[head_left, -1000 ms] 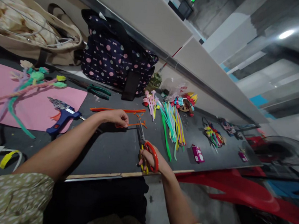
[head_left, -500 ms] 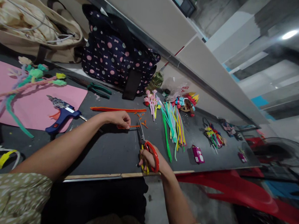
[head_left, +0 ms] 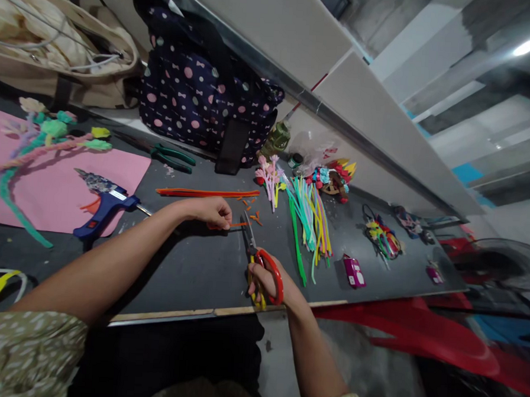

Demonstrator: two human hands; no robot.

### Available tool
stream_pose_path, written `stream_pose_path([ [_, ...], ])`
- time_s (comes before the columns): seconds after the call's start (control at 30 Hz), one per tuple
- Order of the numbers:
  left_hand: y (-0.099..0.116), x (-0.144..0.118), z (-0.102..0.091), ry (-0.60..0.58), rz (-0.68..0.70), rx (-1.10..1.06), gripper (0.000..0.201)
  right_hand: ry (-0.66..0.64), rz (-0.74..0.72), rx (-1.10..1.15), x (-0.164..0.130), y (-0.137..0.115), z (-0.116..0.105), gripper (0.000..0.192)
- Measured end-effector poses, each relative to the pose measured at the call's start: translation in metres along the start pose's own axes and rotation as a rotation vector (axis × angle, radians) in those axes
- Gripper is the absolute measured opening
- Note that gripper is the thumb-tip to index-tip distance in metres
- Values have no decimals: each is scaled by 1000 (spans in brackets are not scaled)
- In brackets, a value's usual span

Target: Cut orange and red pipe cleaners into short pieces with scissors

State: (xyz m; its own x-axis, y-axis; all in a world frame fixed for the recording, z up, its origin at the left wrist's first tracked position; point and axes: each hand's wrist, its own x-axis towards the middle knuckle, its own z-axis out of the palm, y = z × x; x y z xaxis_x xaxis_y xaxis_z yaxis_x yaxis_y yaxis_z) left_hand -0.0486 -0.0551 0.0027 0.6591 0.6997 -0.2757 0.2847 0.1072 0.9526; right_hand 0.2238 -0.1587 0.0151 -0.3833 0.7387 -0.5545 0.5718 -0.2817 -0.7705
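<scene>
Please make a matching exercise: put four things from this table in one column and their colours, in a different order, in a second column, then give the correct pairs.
Things:
1. glue gun
2. pliers
3. scissors, in the right hand
4. pipe cleaner piece, held by the left hand

Colours:
A. orange
B. green handles
C. blue
D. red and yellow handles

Pairs: 1-C, 2-B, 3-D, 4-A

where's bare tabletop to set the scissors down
Bare dark tabletop lies between the left hand, the right hand on the scissors, and the wooden front edge. Crowded: pipe cleaners to the right, glue gun and pink sheet to the left.
</scene>
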Motion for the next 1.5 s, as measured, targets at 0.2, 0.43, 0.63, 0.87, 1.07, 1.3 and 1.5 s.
stream_pose_path([
  [0.2, 0, 0, 0, 8, -10, -12, 18, -4, 4, -4, -2, -4, 0, 28],
  [0.43, 1, 1, 1, 14, -15, -3, 16, 1, 29, -32, -3, -8, 0, 27],
  [0.63, 1, 2, 0, 10, -22, 2, 19, 10, 35, -38, -1, -10, -1, 25],
  [0.87, -3, 0, -3, 28, -50, 84, 16, 48, 25, -45, 1, -9, 1, 24],
  [1.07, -3, -4, -4, 27, -57, 129, 15, 35, 18, -34, -2, -14, 1, 19],
  [1.3, 4, -8, -7, 40, -45, 111, 13, 32, 19, -104, -1, -16, 2, 18],
  [1.5, 2, -7, -6, 36, -45, 107, 13, 85, 41, -102, 3, -19, 10, 30],
])
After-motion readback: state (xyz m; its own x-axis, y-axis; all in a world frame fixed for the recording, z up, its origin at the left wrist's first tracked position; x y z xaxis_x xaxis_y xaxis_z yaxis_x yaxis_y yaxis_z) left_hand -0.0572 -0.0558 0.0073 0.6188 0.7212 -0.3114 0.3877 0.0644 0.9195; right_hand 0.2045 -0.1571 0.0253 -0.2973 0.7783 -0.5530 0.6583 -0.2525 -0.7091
